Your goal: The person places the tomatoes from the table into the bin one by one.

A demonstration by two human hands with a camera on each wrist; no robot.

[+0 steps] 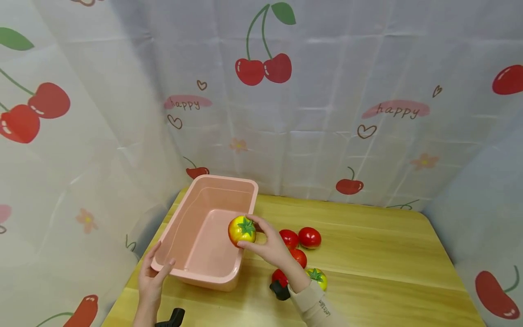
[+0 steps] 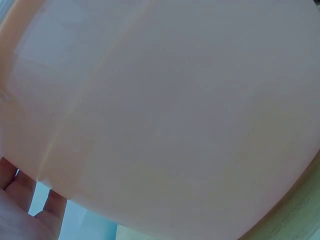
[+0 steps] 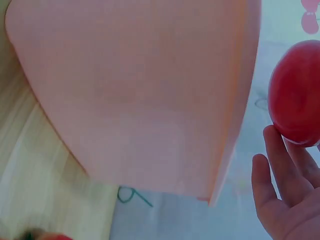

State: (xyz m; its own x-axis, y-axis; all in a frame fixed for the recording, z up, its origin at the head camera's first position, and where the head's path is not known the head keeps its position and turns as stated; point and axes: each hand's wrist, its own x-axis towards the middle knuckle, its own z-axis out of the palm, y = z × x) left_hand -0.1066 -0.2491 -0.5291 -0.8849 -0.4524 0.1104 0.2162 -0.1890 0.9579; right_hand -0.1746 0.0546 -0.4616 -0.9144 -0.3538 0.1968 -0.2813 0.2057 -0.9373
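A pink plastic bin (image 1: 210, 245) stands on the left part of the table, with nothing visible inside it. My left hand (image 1: 150, 284) holds its near left corner, thumb over the rim; in the left wrist view, fingers (image 2: 22, 192) show at the bin's edge. My right hand (image 1: 273, 247) grips a yellow-and-red tomato (image 1: 240, 230) with a green star-shaped top, above the bin's right rim. The right wrist view shows the red underside of that tomato (image 3: 297, 95) at the fingertips, beside the bin's outer wall (image 3: 135, 100).
Right of the bin, several tomatoes lie together on the wooden table (image 1: 384, 268): a red one (image 1: 309, 238) at the back, a yellow one (image 1: 318, 278) nearer, others partly behind my right forearm. A white curtain (image 1: 310, 145) with cherry prints surrounds the table.
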